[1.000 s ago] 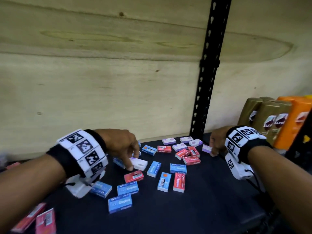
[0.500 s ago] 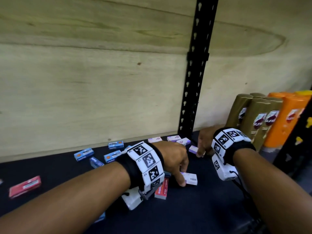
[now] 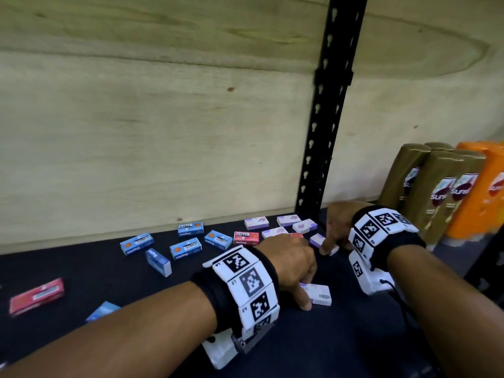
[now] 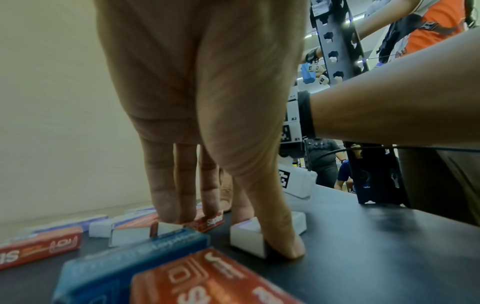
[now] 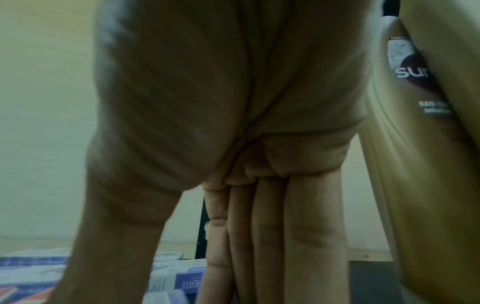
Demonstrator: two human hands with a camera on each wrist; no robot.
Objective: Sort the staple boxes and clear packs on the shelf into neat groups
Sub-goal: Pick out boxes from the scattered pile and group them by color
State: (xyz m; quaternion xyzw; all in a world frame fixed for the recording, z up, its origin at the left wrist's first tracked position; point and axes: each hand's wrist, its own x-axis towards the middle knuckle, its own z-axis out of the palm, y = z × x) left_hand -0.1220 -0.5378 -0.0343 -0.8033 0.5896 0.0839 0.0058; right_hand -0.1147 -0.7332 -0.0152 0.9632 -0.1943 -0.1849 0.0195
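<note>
Small staple boxes lie scattered on the black shelf [image 3: 354,339]: several blue boxes [image 3: 185,248] at the back left, a red box [image 3: 246,238] and a cluster of lilac-white boxes [image 3: 283,221] by the post. My left hand [image 3: 305,293] pinches a lilac-white box [image 3: 319,294] between thumb and forefinger on the shelf. In the left wrist view this box [image 4: 246,236] sits under the thumb, and the other fingers [image 4: 166,201] touch red boxes. My right hand [image 3: 328,245] rests straight fingers [image 5: 270,236] on another lilac-white box [image 3: 335,251].
A black slotted upright [image 3: 327,132] stands against the plywood back wall [image 3: 163,132]. Gold shampoo bottles [image 3: 436,192] and orange bottles [image 3: 488,186] stand close to the right of my right hand. A red box [image 3: 36,296] lies far left.
My left hand has moved right across the shelf with the lilac-white box, ending in front of the lilac cluster. The right hand has stayed on its box.
</note>
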